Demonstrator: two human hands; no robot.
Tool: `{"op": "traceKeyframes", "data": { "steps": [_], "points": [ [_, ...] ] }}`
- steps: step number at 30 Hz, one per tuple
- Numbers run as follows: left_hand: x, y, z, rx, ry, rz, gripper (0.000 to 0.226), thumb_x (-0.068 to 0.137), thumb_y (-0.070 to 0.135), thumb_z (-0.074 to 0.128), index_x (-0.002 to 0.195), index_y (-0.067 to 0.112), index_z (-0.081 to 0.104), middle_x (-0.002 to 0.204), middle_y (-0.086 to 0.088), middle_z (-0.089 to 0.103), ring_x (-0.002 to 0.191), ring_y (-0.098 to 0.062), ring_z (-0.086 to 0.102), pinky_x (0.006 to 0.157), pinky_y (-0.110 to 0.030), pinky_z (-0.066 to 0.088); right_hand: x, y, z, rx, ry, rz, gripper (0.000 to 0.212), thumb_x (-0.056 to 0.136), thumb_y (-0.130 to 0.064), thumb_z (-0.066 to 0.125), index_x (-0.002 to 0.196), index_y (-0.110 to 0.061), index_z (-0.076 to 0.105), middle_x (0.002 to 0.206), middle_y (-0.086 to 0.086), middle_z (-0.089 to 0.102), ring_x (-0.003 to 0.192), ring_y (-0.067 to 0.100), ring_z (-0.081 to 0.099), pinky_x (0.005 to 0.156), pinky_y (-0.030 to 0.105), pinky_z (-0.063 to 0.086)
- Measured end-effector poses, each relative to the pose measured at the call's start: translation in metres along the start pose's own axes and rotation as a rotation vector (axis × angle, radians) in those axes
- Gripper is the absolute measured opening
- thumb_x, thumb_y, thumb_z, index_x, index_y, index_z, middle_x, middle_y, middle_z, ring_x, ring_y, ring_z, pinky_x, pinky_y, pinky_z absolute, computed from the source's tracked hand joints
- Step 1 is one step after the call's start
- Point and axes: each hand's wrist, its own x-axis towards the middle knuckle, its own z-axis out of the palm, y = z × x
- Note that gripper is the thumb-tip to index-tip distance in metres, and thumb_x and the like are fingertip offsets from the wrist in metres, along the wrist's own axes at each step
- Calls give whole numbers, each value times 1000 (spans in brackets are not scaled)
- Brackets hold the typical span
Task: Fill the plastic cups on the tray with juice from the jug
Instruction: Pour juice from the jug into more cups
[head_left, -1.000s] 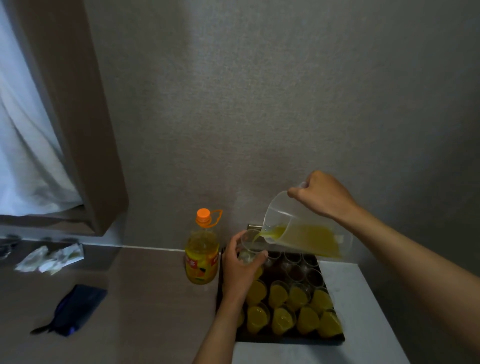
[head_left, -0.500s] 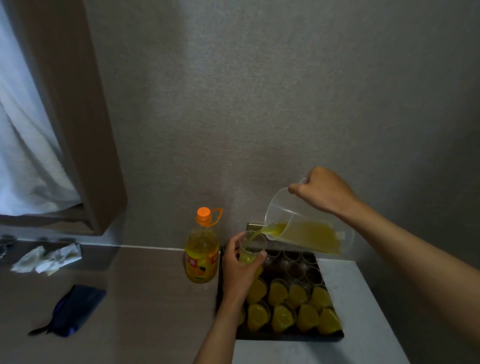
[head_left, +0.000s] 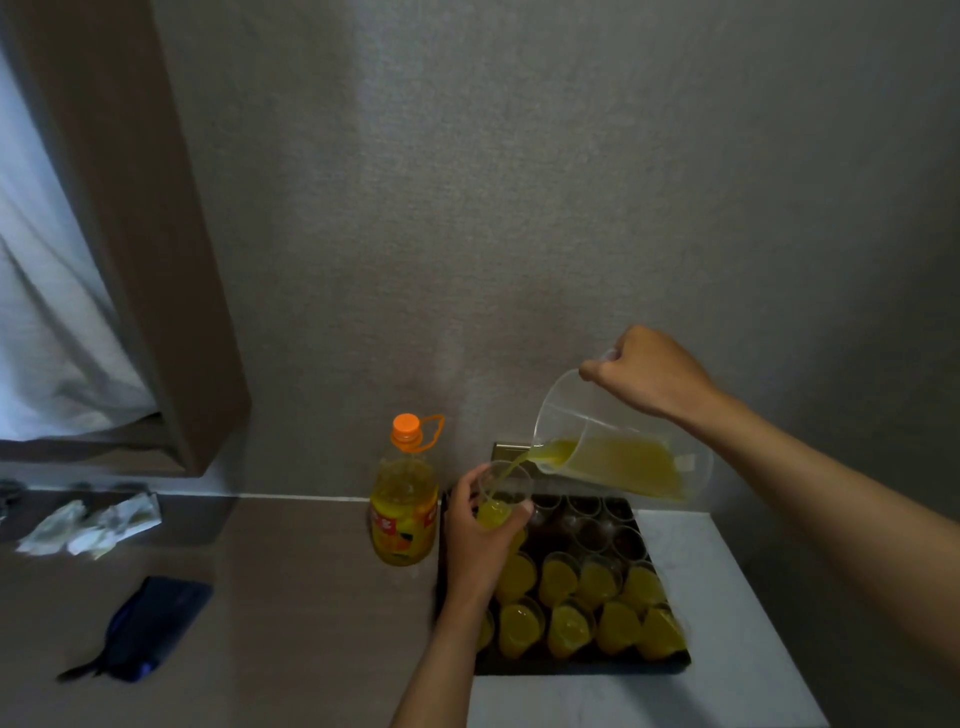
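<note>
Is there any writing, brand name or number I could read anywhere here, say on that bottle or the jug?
Nothing can be read for certain.
Juice bottle: its red and yellow label bears marks, too blurred to read.
Jug: any scale marks on its clear wall are too faint to tell.
Plastic cups on the tray, the dark pouch and the crumpled paper: no text shows.

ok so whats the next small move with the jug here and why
Probably keep the jug tilted a moment longer: the right hand is pouring juice into the cup that the left hand holds above the tray, and it looks only partly filled.
</note>
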Motion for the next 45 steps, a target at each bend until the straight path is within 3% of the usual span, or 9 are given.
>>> {"op": "traceKeyframes", "data": {
  "steps": [18, 24, 30, 39, 45],
  "points": [
    [-2, -6, 0, -8, 25, -6, 59, 75, 14, 88, 124, 32, 61, 121, 19, 63, 108, 15, 55, 82, -3, 43, -6, 0, -5, -26, 6, 15, 51, 86, -36, 68, 47, -20, 39, 34, -8, 31, 34, 10, 27, 52, 29, 29],
    [-4, -6, -1, -5, 13, -10, 57, 76, 16, 88, 122, 34, 61, 120, 21, 62, 108, 16, 54, 82, -3, 43, -8, 0, -6, -18, -4, 5, 46, 86, -38, 69, 50, -21, 45, 38, -9, 33, 39, 13, 32, 53, 31, 33],
    [-6, -8, 0, -11, 6, -16, 59, 76, 22, 88, 124, 38, 59, 124, 22, 60, 114, 11, 53, 92, -15, 46, -11, -1, -8, -22, -7, 4, 45, 86, -36, 69, 51, -21, 45, 40, -8, 33, 40, 14, 31, 53, 31, 31],
    [-6, -9, 0, -12, 10, 3, 60, 75, 20, 89, 125, 37, 59, 125, 16, 63, 116, 3, 57, 87, -7, 45, -13, -1, -8, -16, -16, 24, 43, 86, -38, 69, 52, -22, 47, 39, -9, 34, 42, 15, 34, 55, 32, 34],
    [-8, -7, 0, -1, 3, 1, 60, 76, 19, 89, 126, 34, 60, 125, 17, 62, 113, 11, 54, 84, -3, 42, -16, -4, -8, -23, -7, 37, 45, 85, -38, 69, 52, -22, 44, 40, -9, 34, 43, 15, 34, 53, 28, 31]
  ]
}}
